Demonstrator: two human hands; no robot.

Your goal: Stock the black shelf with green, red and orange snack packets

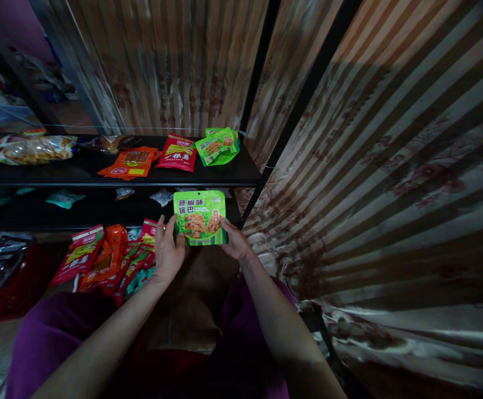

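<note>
A bright green snack bag (200, 216) with pictures of brown crisps on its front is held upright in front of the lower shelf. My right hand (236, 239) grips its lower right edge, with the thumb on the front. At the bag's left edge is my left hand (169, 250), its thumb over the lower left corner and its fingers along the side. Just above, on the top shelf, lie similar green snack bags (218, 147). Beside them is a red snack bag (178, 153), then orange packets (131, 162).
A black shelf rack (208, 176) spans the left and centre, with small packets on its lower board. Below it, red and orange snack bags (106, 255) lean together by a red basket (20, 291). A striped curtain (374, 166) hangs along the right.
</note>
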